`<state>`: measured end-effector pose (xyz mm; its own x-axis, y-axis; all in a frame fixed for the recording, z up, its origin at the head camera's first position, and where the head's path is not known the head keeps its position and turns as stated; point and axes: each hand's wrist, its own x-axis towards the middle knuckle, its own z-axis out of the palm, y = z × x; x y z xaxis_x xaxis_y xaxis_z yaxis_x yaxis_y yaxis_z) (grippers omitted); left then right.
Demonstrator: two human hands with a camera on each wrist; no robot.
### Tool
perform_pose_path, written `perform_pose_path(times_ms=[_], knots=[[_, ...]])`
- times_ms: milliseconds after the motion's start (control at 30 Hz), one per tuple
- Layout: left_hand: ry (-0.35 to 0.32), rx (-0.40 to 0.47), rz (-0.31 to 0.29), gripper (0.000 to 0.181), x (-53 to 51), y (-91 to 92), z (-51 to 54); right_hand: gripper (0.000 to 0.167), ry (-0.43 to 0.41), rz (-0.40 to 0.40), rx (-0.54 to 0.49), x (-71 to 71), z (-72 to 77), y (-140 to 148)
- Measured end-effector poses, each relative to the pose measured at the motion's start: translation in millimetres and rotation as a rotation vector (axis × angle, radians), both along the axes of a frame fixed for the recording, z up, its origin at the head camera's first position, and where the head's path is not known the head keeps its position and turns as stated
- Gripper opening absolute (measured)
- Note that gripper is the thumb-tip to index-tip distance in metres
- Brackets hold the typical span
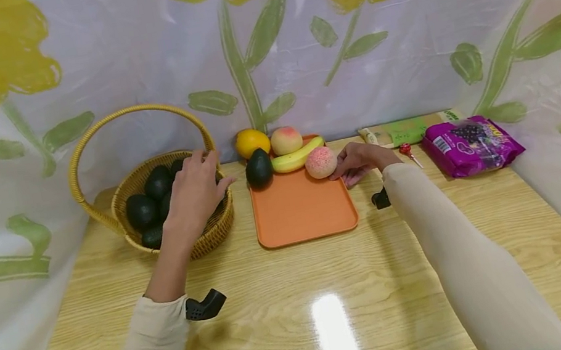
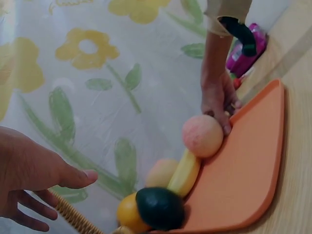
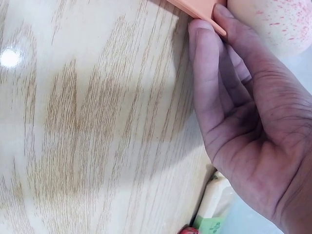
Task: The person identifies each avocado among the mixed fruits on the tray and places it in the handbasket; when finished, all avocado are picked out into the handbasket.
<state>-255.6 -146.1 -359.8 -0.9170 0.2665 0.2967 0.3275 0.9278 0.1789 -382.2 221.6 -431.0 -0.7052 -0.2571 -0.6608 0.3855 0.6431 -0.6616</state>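
Observation:
My right hand (image 1: 359, 161) pinches the right rim of an orange tray (image 1: 304, 211) between thumb and fingers, as the right wrist view shows up close. Beside its thumb a pink-speckled peach (image 1: 321, 163) sits on the tray. A banana (image 1: 297, 156), another peach (image 1: 286, 140), a lemon (image 1: 252, 142) and an avocado (image 1: 259, 169) are grouped along the tray's far end. On the left, my left hand (image 1: 191, 187) is over a wicker basket (image 1: 217, 233) of avocados, close to its handle (image 2: 73, 214). Its thumb is extended and its fingers are loose, with nothing held.
At the back right lie a purple packet (image 1: 469, 146), a red lollipop (image 1: 409, 154) and a flat green-and-beige packet (image 1: 408, 130). A flower-printed curtain (image 1: 127, 70) encloses the wooden table (image 1: 262, 328) behind and at the sides. The basket's tall handle arches above its rim.

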Motion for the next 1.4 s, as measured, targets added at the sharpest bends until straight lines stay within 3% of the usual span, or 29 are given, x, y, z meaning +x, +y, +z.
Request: perform_pose_path(times_ms=[200, 400, 700, 967, 1133, 1400], knots=[[-0.006, 0.011, -0.065, 0.06, -10.1, 21.1, -3.9, 0.021, 0.015, -0.004, 0.01, -4.9, -8.5, 2], [-0.028, -0.018, -0.125, 0.057, -23.9, 38.6, -13.8, 0.021, 0.025, -0.006, 0.006, -4.8, -7.7, 3], [-0.071, -0.09, -0.149, 0.06, -44.1, 55.2, -34.9, 0.019, 0.022, -0.011, 0.002, 1.3, -1.1, 2], [-0.077, -0.12, -0.191, 0.058, -53.4, 69.1, -47.5, 0.019, 0.039, -0.011, -0.011, 6.4, 2.9, 2], [-0.089, -0.134, -0.177, 0.065, -57.2, 75.2, -51.7, 0.02, 0.022, -0.013, -0.02, 5.9, 3.9, 0], [-0.192, -0.148, -0.119, 0.067, -62.6, 77.1, -62.9, 0.02, 0.018, 0.005, -0.014, 6.0, 6.8, -2]])
